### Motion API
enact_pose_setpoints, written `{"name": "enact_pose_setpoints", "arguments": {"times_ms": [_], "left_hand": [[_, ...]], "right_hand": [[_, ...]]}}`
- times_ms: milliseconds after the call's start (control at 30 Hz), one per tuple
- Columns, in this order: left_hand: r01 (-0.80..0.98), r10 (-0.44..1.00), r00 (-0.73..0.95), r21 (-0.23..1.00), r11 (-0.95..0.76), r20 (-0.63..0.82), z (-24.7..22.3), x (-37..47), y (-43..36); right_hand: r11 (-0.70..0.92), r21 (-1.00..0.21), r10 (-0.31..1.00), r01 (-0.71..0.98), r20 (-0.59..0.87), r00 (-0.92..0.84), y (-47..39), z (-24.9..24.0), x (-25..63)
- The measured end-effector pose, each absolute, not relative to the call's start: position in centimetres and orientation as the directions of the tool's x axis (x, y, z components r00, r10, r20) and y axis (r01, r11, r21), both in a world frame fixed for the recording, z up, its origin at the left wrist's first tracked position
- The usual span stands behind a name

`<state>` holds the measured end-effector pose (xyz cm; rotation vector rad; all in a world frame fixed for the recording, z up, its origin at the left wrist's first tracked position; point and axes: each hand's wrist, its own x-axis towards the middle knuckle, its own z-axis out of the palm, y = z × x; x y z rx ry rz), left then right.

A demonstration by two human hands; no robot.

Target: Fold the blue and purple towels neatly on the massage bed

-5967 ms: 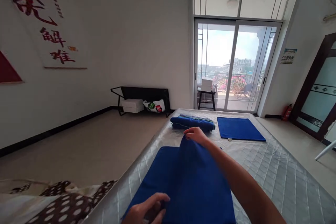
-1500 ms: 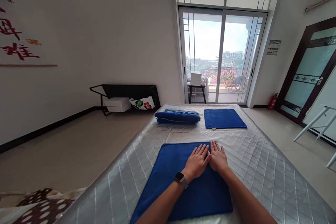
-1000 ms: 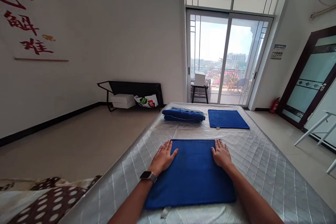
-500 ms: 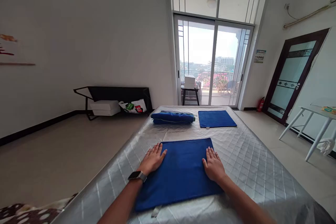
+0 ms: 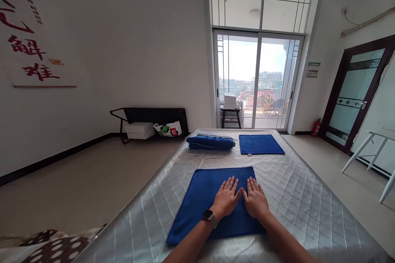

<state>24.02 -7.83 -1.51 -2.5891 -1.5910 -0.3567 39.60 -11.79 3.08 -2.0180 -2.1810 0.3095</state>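
A blue rectangular cloth [image 5: 194, 197] lies flat on the silvery quilted mattress [image 5: 296, 197] in front of me. My left hand [image 5: 226, 197], with a watch on its wrist, rests palm down on the cloth right of its middle, fingers stretched out. Just beside it, my right hand [image 5: 256, 201] lies flat over the cloth's right edge. The two thumbs meet or nearly meet. Farther back are a folded, bulky blue cloth [image 5: 210, 142] on the left and a second flat blue cloth [image 5: 261, 144] on the right.
A black bench-like frame [image 5: 154, 114] with white boxes [image 5: 138, 130] stands by the left wall. Brown dotted fabric [image 5: 58, 250] lies at lower left. Beyond the bed are sliding glass doors [image 5: 236, 65]; a white table [image 5: 381, 133] stands at right.
My left hand has moved right across the cloth, from its left edge to beside my right hand. The right hand stays at the right edge. The view has shifted left.
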Motion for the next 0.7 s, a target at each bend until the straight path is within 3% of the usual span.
{"name": "enact_pose_setpoints", "arguments": {"times_ms": [200, 300, 533, 700], "left_hand": [[0.981, 0.964, 0.174, 0.053, -0.188, 0.199, -3.4, 10.5, -9.1], [0.987, 0.974, 0.144, 0.044, -0.153, 0.173, -3.8, 6.7, -10.1], [0.99, 0.989, 0.136, 0.019, -0.138, 0.059, -2.0, 7.1, -10.9], [0.994, 0.984, 0.11, -0.016, -0.109, 0.138, -0.9, 8.1, -10.7]], "right_hand": [[0.07, -0.261, 0.997, 0.963, -0.024, -0.079, -12.1, 3.7, 39.5], [0.079, -0.264, 0.996, 0.961, -0.015, -0.086, -12.2, 4.0, 39.4], [0.059, -0.261, 0.998, 0.963, -0.013, -0.065, -14.5, 4.0, 39.7], [0.076, -0.29, 0.995, 0.954, -0.036, -0.09, -17.0, 3.2, 40.3]]}}
